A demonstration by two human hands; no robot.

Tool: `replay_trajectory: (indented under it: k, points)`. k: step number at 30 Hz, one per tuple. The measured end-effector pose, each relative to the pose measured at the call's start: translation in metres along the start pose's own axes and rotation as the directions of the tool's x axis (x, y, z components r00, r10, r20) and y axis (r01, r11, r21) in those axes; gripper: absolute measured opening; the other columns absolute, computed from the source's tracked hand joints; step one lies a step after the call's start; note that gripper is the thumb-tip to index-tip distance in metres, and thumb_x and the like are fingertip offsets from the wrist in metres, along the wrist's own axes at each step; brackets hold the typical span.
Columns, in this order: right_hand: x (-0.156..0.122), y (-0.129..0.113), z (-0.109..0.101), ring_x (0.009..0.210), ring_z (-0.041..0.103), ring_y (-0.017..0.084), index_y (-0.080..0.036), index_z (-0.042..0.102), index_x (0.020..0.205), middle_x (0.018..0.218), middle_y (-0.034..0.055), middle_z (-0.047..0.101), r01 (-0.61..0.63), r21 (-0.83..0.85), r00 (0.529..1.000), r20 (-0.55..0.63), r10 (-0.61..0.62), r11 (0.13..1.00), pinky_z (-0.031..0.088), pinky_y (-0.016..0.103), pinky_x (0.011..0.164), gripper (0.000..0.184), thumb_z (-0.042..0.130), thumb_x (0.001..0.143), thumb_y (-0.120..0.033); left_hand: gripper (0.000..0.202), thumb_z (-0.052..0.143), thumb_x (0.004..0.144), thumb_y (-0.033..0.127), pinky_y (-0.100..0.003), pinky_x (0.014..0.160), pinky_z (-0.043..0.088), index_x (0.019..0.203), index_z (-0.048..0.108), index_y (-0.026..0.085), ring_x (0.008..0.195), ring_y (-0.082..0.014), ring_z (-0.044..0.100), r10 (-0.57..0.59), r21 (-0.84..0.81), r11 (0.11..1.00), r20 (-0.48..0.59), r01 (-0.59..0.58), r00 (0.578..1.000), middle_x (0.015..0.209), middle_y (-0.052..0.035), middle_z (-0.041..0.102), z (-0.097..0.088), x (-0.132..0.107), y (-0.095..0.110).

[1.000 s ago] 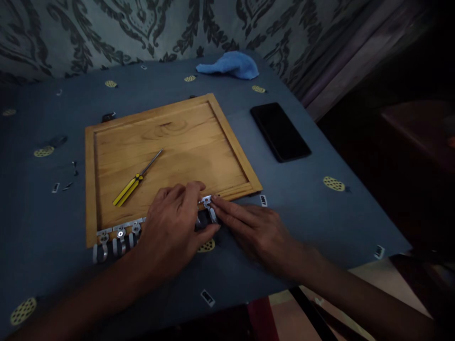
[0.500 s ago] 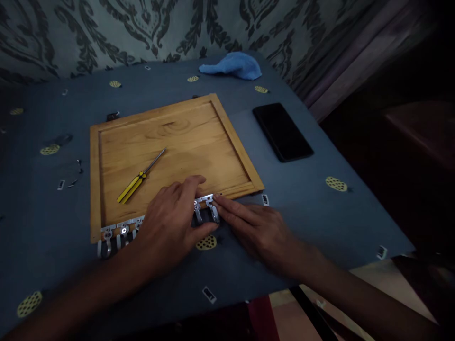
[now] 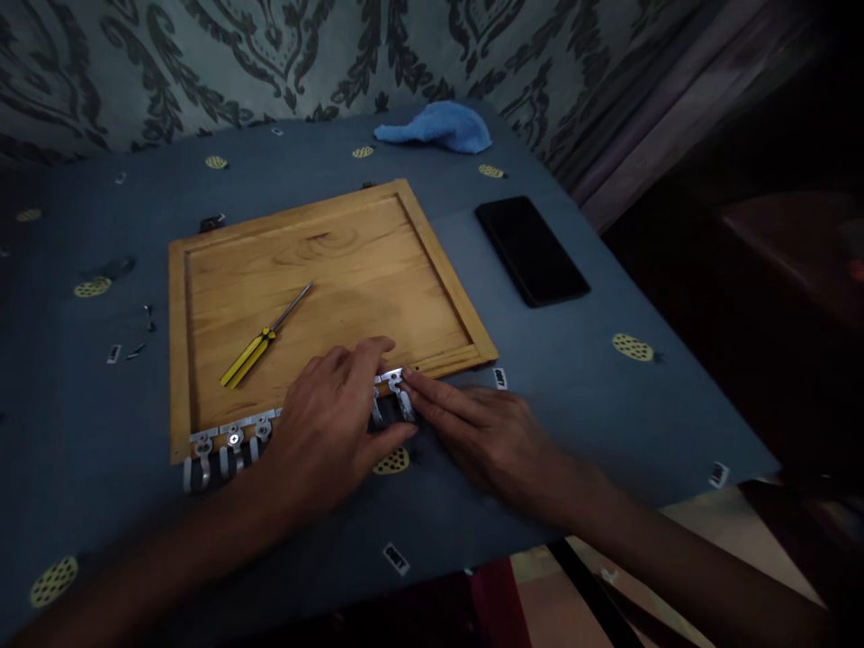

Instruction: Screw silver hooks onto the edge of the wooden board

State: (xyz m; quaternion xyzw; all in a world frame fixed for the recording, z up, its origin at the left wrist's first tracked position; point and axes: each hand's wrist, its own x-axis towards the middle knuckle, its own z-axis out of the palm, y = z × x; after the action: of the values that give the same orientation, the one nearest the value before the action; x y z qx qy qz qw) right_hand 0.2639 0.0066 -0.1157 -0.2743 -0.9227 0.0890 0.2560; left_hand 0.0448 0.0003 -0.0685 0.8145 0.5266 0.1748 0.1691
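Observation:
A metal hook rail (image 3: pixel 234 438) with several hooks lies along the near edge of a framed wooden board (image 3: pixel 337 315). My left hand (image 3: pixel 337 414) arches over the rail and covers its middle, fingers on the board side and thumb on the near side, gripping it. With fingertips pressed together, my right hand (image 3: pixel 482 432) holds the rail's right end by the last hook; its thumb is hidden. A screwdriver (image 3: pixel 255 351) with a yellow and black handle lies on the board, left of centre, its tip pointing away to the right.
Right of the board, a black phone (image 3: pixel 533 250) lies on the blue patterned tablecloth (image 3: pixel 573 396). A blue cloth (image 3: pixel 438 126) sits at the back. Small screws (image 3: pixel 148 317) lie to the left, and a dark metal piece (image 3: pixel 212 223) is at the board's far edge.
My left hand has shifted slightly right along the rail, uncovering more of the third hook from the left. My right hand stays at the rail's end. The view has moved slightly.

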Motion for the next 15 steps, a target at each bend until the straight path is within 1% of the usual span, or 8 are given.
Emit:
replay_trajectory:
  k: [3,6,8,13,15]
  points:
    - [0.0006,0.0,-0.0006,0.099,0.072,0.021,-0.008,0.055,0.135,0.14,0.0147,0.061,-0.002,-0.01,1.0,0.007,0.002,1.0,0.064,0.036,0.077,0.037,0.049,0.099,-0.007,0.068,0.081,0.077,0.025,-0.044,0.086,0.055,0.129,0.038,0.023,0.102,-0.0275,0.066,-0.008,-0.024,1.0,-0.004,0.008,1.0,0.111,-0.0057,0.069,0.0009,0.0001,0.0004]
    - [0.002,-0.0001,-0.0029,0.102,0.072,0.021,-0.007,0.055,0.135,0.141,0.0152,0.06,-0.003,-0.019,0.999,0.05,0.004,1.0,0.064,0.036,0.081,0.036,0.046,0.1,-0.008,0.068,0.081,0.077,0.026,-0.044,0.087,0.054,0.129,0.039,0.023,0.103,-0.0276,0.066,-0.015,-0.024,1.0,-0.012,0.015,1.0,0.11,-0.0051,0.068,0.002,0.0002,0.0003]
    - [0.0025,-0.0001,-0.0041,0.102,0.072,0.021,-0.006,0.055,0.135,0.141,0.0163,0.059,0.001,-0.023,0.998,0.066,0.0,1.0,0.064,0.036,0.08,0.036,0.043,0.101,-0.008,0.067,0.081,0.076,0.025,-0.044,0.087,0.054,0.129,0.039,0.023,0.103,-0.0277,0.066,-0.017,-0.012,1.0,-0.018,0.017,1.0,0.11,-0.0047,0.068,0.0027,0.0003,0.0002]
    - [0.002,-0.0016,-0.0032,0.103,0.072,0.023,-0.004,0.056,0.134,0.142,0.0163,0.058,-0.004,-0.019,0.998,0.055,0.005,1.0,0.064,0.038,0.08,0.037,0.044,0.1,-0.007,0.061,0.079,0.077,0.024,-0.042,0.086,0.053,0.124,0.041,0.023,0.103,-0.027,0.065,-0.009,0.014,1.0,-0.015,0.009,1.0,0.109,-0.0044,0.067,0.0038,0.0019,0.0012]
    - [0.0017,-0.003,-0.0024,0.104,0.072,0.023,-0.005,0.056,0.135,0.141,0.0158,0.06,-0.014,-0.024,1.0,0.028,0.014,1.0,0.064,0.038,0.08,0.038,0.046,0.098,-0.006,0.059,0.078,0.077,0.024,-0.042,0.086,0.052,0.123,0.042,0.022,0.102,-0.0268,0.064,0.001,0.02,1.0,-0.017,-0.001,1.0,0.108,-0.0047,0.067,0.004,0.0027,0.0016]
